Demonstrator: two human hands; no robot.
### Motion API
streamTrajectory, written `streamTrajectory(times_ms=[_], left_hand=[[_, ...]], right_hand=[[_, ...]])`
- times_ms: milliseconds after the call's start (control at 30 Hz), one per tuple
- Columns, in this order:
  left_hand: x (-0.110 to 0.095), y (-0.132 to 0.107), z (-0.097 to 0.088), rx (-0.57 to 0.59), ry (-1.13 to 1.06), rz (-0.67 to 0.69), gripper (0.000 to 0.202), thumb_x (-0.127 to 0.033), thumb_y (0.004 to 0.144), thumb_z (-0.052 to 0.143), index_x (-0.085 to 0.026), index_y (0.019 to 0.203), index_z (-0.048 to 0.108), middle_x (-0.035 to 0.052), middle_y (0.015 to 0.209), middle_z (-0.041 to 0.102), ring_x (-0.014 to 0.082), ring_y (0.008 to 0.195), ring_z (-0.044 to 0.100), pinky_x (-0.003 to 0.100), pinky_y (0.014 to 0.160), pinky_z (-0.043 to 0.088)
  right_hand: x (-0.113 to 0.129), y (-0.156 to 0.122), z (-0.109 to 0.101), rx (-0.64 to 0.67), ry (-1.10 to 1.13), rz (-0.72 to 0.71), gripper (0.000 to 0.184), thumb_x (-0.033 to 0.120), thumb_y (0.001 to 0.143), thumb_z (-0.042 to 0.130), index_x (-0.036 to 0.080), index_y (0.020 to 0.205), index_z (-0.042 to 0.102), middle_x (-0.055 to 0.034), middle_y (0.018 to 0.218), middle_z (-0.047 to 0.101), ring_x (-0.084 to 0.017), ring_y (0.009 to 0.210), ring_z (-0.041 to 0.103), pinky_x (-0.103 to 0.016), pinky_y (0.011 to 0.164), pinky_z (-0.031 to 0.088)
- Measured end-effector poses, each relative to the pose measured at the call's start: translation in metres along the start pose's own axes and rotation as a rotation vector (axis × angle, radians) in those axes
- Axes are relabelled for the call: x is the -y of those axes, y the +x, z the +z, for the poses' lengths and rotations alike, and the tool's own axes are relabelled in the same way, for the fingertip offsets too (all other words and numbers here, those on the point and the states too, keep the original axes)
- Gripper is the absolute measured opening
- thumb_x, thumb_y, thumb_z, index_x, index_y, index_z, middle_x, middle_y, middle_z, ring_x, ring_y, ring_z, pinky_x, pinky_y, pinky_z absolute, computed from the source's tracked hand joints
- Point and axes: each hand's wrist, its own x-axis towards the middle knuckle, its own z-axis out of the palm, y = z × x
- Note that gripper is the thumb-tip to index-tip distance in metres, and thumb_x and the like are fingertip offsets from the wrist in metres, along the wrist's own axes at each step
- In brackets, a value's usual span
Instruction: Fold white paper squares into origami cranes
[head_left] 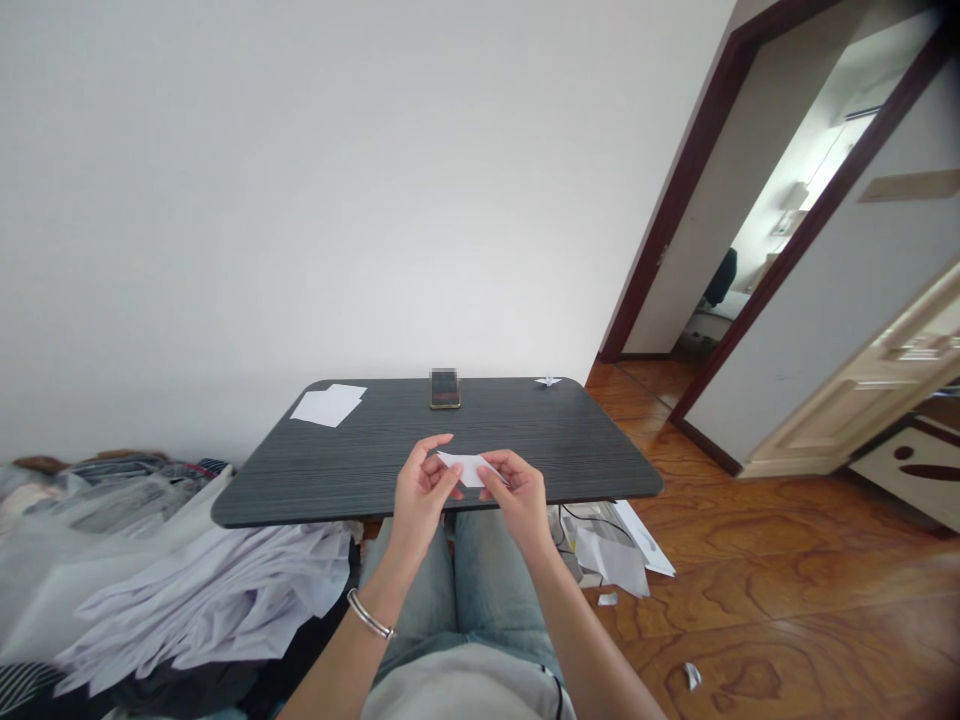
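Light shirt [465, 690] nearest the cam, then L hand [421, 485] & R hand [523, 490] pinching either end of white paper [470, 468] over the table [337, 480] near edge, prob part-folded imo, w/ one folded piece [548, 380] looking done by the far right corner & loose sheets [328, 405] unfolded afaict, far left corner.

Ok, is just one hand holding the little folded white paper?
No, the left hand and the right hand both pinch the folded white paper.
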Motion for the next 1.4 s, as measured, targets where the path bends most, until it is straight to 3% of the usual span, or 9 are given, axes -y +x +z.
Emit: streamTrajectory(times_ms=[167,333,667,1000,1200,1400], left_hand=[[-0.003,0.002,-0.01,0.073,0.116,-0.021,0.022,-0.03,0.068,0.07,-0.014,0.08,0.061,0.0005,0.062,0.067,0.0117,0.055,0.061,0.022,0.057,0.05],[-0.006,0.003,-0.014,0.053,0.135,-0.054,0.022,-0.03,0.064,0.073,-0.014,0.074,0.063,0.0018,0.061,0.07,0.0133,0.054,0.063,0.024,0.058,0.051],[-0.004,0.003,-0.013,0.033,0.179,-0.029,0.018,-0.029,0.067,0.07,-0.013,0.069,0.062,0.0002,0.056,0.066,0.0127,0.053,0.062,0.022,0.057,0.05],[-0.017,0.006,-0.016,0.155,0.168,-0.087,0.023,-0.028,0.061,0.075,-0.014,0.069,0.059,-0.0018,0.058,0.065,0.0115,0.052,0.061,0.023,0.056,0.05],[-0.021,0.004,-0.016,0.18,0.093,-0.121,0.019,-0.026,0.065,0.073,-0.013,0.073,0.063,-0.0013,0.061,0.066,0.0099,0.054,0.061,0.021,0.058,0.05],[-0.026,0.002,-0.022,0.231,0.1,-0.138,0.015,-0.026,0.069,0.07,-0.013,0.074,0.064,0.0008,0.065,0.068,0.0116,0.059,0.063,0.022,0.061,0.052]], right_hand=[[0.003,-0.002,-0.002,0.05,0.076,0.04,0.017,0.034,0.073,0.066,0.017,0.077,0.063,0.0021,0.06,0.062,-0.007,0.042,0.051,-0.019,0.04,0.043],[0.003,-0.002,-0.002,0.066,0.175,0.074,0.02,0.034,0.072,0.068,0.016,0.073,0.061,0.0024,0.056,0.062,-0.007,0.041,0.053,-0.018,0.04,0.045],[0.002,-0.003,0.0,0.038,0.197,0.049,0.021,0.035,0.072,0.069,0.016,0.076,0.062,0.0021,0.058,0.065,-0.008,0.041,0.057,-0.018,0.041,0.05],[0.009,-0.007,0.001,0.069,0.113,0.025,0.017,0.031,0.07,0.071,0.017,0.072,0.062,0.0023,0.061,0.065,-0.009,0.048,0.059,-0.02,0.049,0.053],[0.009,-0.007,0.001,0.052,0.166,-0.007,0.017,0.033,0.072,0.068,0.017,0.076,0.063,0.0014,0.062,0.065,-0.009,0.048,0.058,-0.019,0.046,0.052],[0.011,-0.006,-0.001,0.074,0.225,0.01,0.016,0.032,0.071,0.069,0.018,0.069,0.06,0.0033,0.059,0.063,-0.008,0.045,0.056,-0.019,0.044,0.05]])
